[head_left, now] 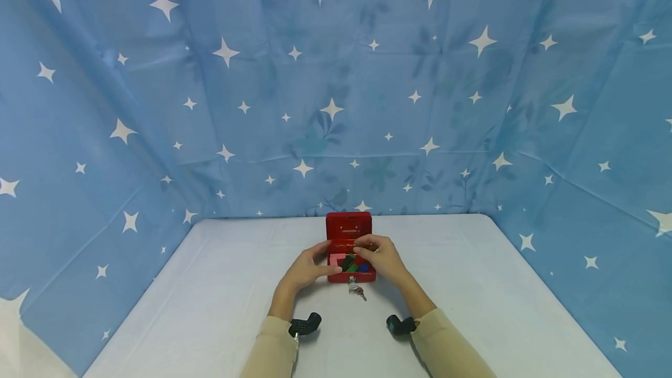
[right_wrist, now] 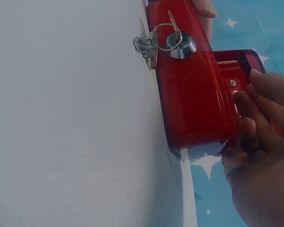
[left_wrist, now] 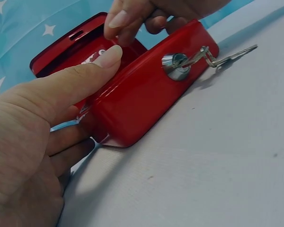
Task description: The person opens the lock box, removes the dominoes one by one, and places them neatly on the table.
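Here's the left hand (head_left: pixel 305 268) gripping the red box (left_wrist: pixel 137 97), lid (head_left: pixel 349 226) up, on the white table (head_left: pixel 210 284); the right hand (head_left: pixel 385 258), fingers bent, is at its right side, holding what, I can't tell!

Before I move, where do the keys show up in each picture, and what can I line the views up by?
Head: the keys are below centre, against the white table in front of the box.
Left wrist: the keys are upper right, to the right of the lock.
Right wrist: the keys are near the top, slightly right of centre, left of the lock.
Shared landmark: the silver lock on the red box.
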`<move>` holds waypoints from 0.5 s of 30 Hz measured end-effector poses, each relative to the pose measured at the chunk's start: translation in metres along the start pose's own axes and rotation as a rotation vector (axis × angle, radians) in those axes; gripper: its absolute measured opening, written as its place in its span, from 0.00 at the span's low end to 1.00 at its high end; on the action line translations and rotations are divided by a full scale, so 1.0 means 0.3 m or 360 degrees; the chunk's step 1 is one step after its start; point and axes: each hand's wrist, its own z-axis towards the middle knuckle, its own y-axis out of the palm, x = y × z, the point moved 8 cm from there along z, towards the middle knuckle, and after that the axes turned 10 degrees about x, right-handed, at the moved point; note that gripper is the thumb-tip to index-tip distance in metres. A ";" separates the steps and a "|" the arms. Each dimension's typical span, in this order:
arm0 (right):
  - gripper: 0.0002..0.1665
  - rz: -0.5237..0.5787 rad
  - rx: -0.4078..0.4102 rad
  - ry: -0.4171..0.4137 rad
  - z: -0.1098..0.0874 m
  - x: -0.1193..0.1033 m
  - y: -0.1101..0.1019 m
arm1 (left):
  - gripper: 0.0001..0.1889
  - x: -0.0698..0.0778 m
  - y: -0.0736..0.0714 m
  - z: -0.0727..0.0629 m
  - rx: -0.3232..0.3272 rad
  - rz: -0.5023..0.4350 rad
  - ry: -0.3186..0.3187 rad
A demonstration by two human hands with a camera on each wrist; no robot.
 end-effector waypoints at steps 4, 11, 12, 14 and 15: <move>0.13 -0.0036 -0.0023 0.0007 0.000 0.007 0.005 | 0.44 -0.003 -0.004 -0.001 -0.0012 -0.0040 -0.0006; 0.14 -0.0171 -0.0083 0.0062 -0.003 0.024 0.006 | 0.44 -0.003 -0.002 -0.002 -0.0007 -0.0053 -0.0010; 0.14 -0.0193 -0.0087 0.0062 -0.003 0.025 0.006 | 0.44 -0.002 -0.003 -0.002 -0.0005 -0.0050 -0.0014; 0.15 -0.0228 -0.0092 0.0064 -0.003 0.028 0.005 | 0.44 0.000 -0.002 -0.003 -0.0002 -0.0044 -0.0018; 0.15 -0.0248 -0.0095 0.0063 -0.003 0.030 0.005 | 0.44 0.002 -0.002 -0.003 -0.0002 -0.0044 -0.0019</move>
